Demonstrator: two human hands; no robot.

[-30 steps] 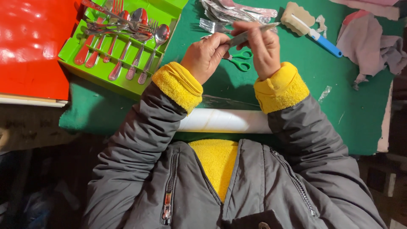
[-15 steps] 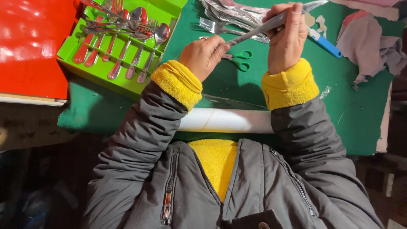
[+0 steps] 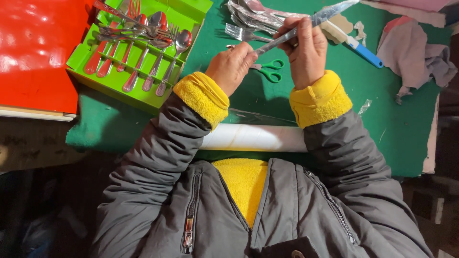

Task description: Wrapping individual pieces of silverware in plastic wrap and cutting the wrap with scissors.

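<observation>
A person's right hand (image 3: 307,52) is gripping a plastic-wrapped knife (image 3: 306,27) around its middle, while the left hand (image 3: 233,66) is pinching the knife's lower end. Green-handled scissors (image 3: 269,70) are lying on the green mat (image 3: 267,102) between the hands, and a green cutlery tray (image 3: 114,83) is sitting beyond the left hand.

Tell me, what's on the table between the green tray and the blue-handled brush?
In the head view, a pile of wrapped cutlery lies between the tray and the brush; green scissors sit nearer, below the hands.

Green tray (image 3: 103,79) – green-handled scissors (image 3: 270,70) – yellow cuffs (image 3: 203,98), grey jacket (image 3: 158,191).
</observation>
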